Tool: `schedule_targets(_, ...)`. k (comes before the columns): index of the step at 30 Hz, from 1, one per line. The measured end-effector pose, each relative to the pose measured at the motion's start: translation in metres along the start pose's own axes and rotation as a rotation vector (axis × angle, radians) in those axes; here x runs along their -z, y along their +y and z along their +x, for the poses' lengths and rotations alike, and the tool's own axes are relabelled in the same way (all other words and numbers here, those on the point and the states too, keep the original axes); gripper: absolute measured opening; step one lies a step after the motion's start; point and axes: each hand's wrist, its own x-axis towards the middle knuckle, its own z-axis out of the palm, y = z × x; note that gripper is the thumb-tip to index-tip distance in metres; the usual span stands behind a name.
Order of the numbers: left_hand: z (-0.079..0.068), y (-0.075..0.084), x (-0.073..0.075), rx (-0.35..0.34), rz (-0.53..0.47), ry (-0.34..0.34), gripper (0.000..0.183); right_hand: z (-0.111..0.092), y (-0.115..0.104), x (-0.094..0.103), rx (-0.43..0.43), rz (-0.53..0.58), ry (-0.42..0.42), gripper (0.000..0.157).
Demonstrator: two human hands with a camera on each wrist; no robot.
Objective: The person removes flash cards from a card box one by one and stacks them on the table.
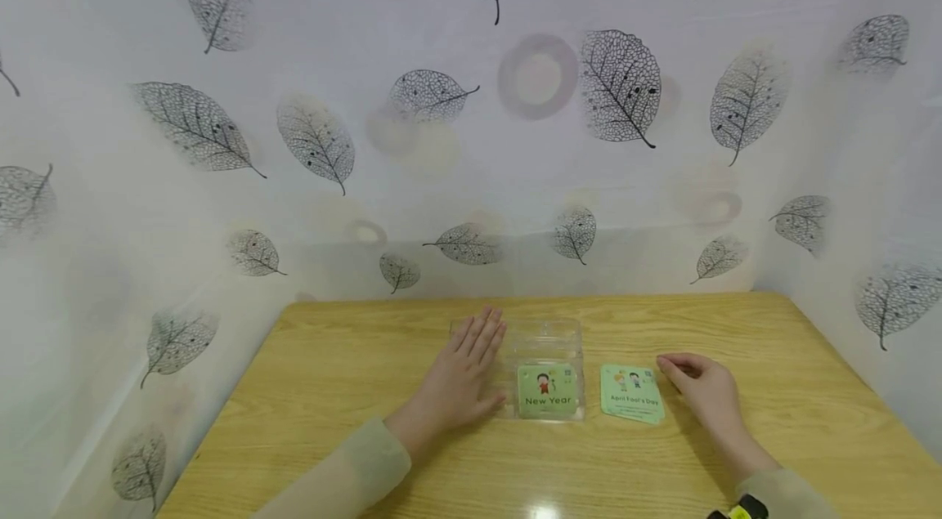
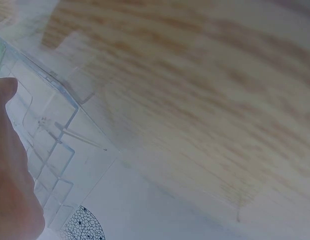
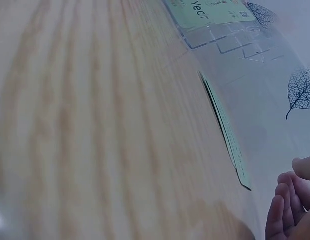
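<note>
My left hand (image 1: 465, 376) lies with straight fingers across the left part of a clear plastic case (image 1: 545, 329). In the left wrist view its thumb side (image 2: 12, 180) is beside the case's stepped dividers (image 2: 50, 145). A green card reading "New Year" (image 1: 547, 390) sits in the right part of the case. Right of the case lies a small stack of green cards (image 1: 631, 394), slightly fanned, topped by "April Fool's Day". My right hand (image 1: 702, 388) is just right of that stack, fingers loosely bent and holding nothing; its fingers (image 3: 281, 200) show near the stack's end.
Everything lies on a wood-grain table (image 1: 353, 388). A pale curtain with leaf prints (image 1: 456, 176) rises behind the table and along both sides. A dark wrist device with a yellow patch (image 1: 743, 507) is on my right wrist.
</note>
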Motion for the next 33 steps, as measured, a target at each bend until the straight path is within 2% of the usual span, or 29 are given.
schedule_targets(10,0.001,0.000,0.000,0.002,-0.023,-0.010,0.101,-0.001,-0.006,-0.002,0.037,0.047,-0.006,0.038)
schedule_targets(18,0.001,-0.001,-0.001,0.000,-0.007,0.015,0.102,-0.005,-0.011,-0.004,0.067,0.072,-0.044,0.037)
schedule_targets(33,0.000,-0.001,0.000,0.002,-0.011,-0.011,0.101,-0.011,-0.020,-0.012,0.084,0.141,-0.053,0.033)
